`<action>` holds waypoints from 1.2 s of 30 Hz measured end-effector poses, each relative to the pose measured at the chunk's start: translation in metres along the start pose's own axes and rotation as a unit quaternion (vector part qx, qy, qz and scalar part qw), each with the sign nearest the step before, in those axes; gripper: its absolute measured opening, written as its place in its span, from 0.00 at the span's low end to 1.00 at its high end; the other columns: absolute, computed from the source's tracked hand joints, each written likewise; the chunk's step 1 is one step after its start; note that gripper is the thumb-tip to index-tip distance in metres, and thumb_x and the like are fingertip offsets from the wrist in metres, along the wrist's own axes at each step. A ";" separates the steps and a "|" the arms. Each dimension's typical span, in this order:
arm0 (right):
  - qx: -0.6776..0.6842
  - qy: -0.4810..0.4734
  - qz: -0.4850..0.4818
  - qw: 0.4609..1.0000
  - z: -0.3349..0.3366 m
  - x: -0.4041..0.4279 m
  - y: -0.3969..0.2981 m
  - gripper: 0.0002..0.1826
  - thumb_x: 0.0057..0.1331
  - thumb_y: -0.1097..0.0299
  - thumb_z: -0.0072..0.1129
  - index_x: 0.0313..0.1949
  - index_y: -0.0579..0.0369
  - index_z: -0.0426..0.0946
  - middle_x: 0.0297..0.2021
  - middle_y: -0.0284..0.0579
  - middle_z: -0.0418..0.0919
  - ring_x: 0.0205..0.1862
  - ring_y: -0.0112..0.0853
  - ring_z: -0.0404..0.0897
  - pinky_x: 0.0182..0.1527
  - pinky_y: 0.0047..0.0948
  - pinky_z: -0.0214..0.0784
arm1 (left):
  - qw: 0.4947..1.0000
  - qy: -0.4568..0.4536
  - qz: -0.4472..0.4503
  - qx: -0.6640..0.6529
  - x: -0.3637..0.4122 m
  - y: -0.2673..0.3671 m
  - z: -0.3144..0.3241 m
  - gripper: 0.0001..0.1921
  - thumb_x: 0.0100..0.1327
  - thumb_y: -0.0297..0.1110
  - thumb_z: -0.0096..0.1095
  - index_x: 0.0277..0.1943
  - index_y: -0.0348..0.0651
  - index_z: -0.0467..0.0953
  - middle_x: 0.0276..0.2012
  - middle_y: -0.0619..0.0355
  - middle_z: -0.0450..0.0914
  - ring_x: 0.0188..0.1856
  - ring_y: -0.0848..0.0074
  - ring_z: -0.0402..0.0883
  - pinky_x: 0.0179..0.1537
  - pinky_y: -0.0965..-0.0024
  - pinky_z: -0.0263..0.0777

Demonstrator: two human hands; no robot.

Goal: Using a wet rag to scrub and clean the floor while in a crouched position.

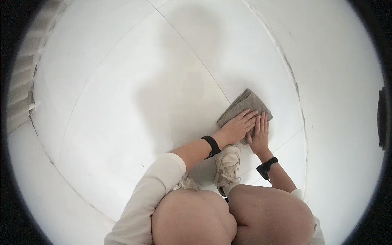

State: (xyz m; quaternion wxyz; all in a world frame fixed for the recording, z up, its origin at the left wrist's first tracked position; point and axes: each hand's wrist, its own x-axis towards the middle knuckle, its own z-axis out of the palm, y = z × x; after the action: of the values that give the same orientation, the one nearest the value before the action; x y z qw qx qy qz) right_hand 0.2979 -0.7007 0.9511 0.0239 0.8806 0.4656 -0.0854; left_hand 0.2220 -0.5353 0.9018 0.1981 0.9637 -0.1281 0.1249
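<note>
A folded grey-brown cloth (245, 105) lies on the white floor (116, 122), just beyond the toe of my right shoe (228, 167). My left hand (237, 127) rests flat on its near part, palm down, with the fingers stretched out. Close beside it, my right hand (260, 133) presses on the cloth's near right side, fingers straight and thumb apart. The fingertips of both hands almost meet. Neither hand shows a grip around the cloth. A black band circles each wrist.
Thin tile seams (196, 53) cross the floor. At the right, a cracked joint (294, 81) separates it from a white wall (333, 92). Pale ribbed material (23, 82) runs along the far left edge. A dark object (382, 119) sits at the right rim. My bent knees (194, 219) fill the bottom.
</note>
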 end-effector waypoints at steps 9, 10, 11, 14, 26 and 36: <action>0.015 -0.007 -0.129 0.991 0.065 0.094 0.089 0.44 0.64 0.58 0.51 0.73 0.63 0.42 0.74 0.68 0.39 0.76 0.60 0.40 0.74 0.60 0.33 | 0.992 0.017 -0.101 -0.076 0.051 -0.049 0.085 0.30 0.65 0.42 0.49 0.67 0.36 0.66 0.71 0.55 0.62 0.77 0.65 0.49 0.77 0.54 0.35; 0.019 -0.017 -0.143 0.989 0.065 0.104 0.082 0.44 0.63 0.59 0.51 0.73 0.63 0.43 0.74 0.68 0.40 0.76 0.60 0.40 0.74 0.60 0.34 | 0.990 0.023 -0.127 -0.062 0.045 -0.052 0.084 0.30 0.65 0.42 0.49 0.67 0.35 0.66 0.71 0.54 0.63 0.77 0.64 0.50 0.76 0.53 0.36; 0.022 -0.026 -0.156 0.987 0.067 0.114 0.074 0.43 0.62 0.60 0.51 0.73 0.62 0.45 0.73 0.68 0.42 0.76 0.60 0.41 0.74 0.60 0.34 | 0.987 0.029 -0.153 -0.047 0.038 -0.054 0.083 0.30 0.65 0.42 0.50 0.67 0.35 0.66 0.71 0.53 0.63 0.76 0.64 0.50 0.76 0.53 0.38; 0.049 -0.037 -0.198 0.978 0.069 0.139 0.047 0.42 0.59 0.62 0.52 0.72 0.59 0.49 0.73 0.66 0.44 0.76 0.58 0.42 0.75 0.59 0.35 | 0.976 0.031 -0.212 -0.047 0.012 -0.065 0.074 0.30 0.65 0.42 0.51 0.67 0.34 0.66 0.71 0.50 0.63 0.76 0.63 0.50 0.75 0.51 0.39; 0.130 -0.091 -0.467 0.870 0.114 0.234 -0.143 0.44 0.59 0.58 0.58 0.73 0.51 0.51 0.74 0.54 0.47 0.77 0.44 0.45 0.77 0.45 0.35 | 0.856 0.030 -0.516 -0.005 -0.155 -0.103 0.043 0.31 0.65 0.37 0.51 0.70 0.36 0.61 0.73 0.51 0.58 0.76 0.59 0.50 0.75 0.49 0.40; 0.160 -0.146 -0.602 0.769 0.164 0.188 -0.232 0.41 0.62 0.59 0.58 0.73 0.47 0.53 0.75 0.48 0.46 0.78 0.40 0.42 0.79 0.40 0.28 | 0.777 0.026 -0.629 -0.008 -0.263 -0.033 0.057 0.32 0.68 0.34 0.48 0.73 0.35 0.54 0.75 0.48 0.51 0.77 0.51 0.44 0.74 0.44 0.36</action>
State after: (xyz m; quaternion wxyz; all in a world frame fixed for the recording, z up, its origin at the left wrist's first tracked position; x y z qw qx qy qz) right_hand 0.1897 -0.4359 0.7662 -0.1057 0.3881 0.8705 -0.2835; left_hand -0.0037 -0.4775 0.7627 0.2432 0.8249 0.5103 -0.0036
